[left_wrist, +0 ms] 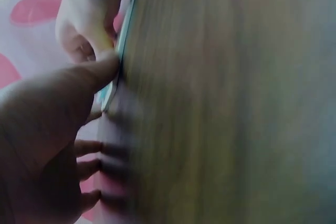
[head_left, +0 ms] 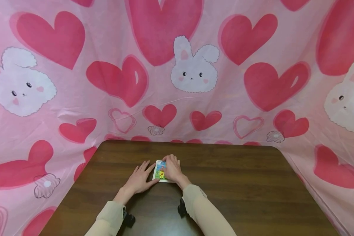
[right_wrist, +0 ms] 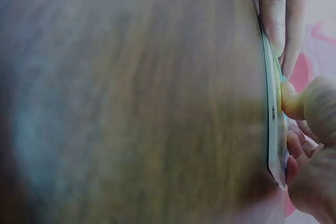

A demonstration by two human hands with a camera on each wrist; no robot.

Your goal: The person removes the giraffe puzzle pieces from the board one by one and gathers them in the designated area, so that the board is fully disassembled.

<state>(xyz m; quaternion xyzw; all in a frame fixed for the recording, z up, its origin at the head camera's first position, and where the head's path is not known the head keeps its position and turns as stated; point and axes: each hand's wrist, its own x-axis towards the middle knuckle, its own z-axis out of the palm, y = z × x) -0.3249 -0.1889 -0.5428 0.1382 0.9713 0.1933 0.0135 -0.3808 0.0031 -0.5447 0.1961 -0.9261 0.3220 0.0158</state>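
A small flat picture board (head_left: pixel 157 173) with a white border lies on the table, printed in blue, green and yellow. My left hand (head_left: pixel 139 180) rests at its left side, fingers spread on the tabletop and thumb on the board's near left edge. Over the board's right part sits my right hand (head_left: pixel 173 168), hiding much of the picture. From the right wrist view, the right thumb (right_wrist: pixel 293 100) touches the board's surface (right_wrist: pixel 271 108), with the other fingers bent beyond it. Whether anything small is between them is hidden.
The brown wooden table (head_left: pixel 239 183) stretches out around the hands. A pink cloth (head_left: pixel 191 105) with hearts and rabbit faces hangs behind the table and along both sides. Both wrists carry dark cameras under the sleeves.
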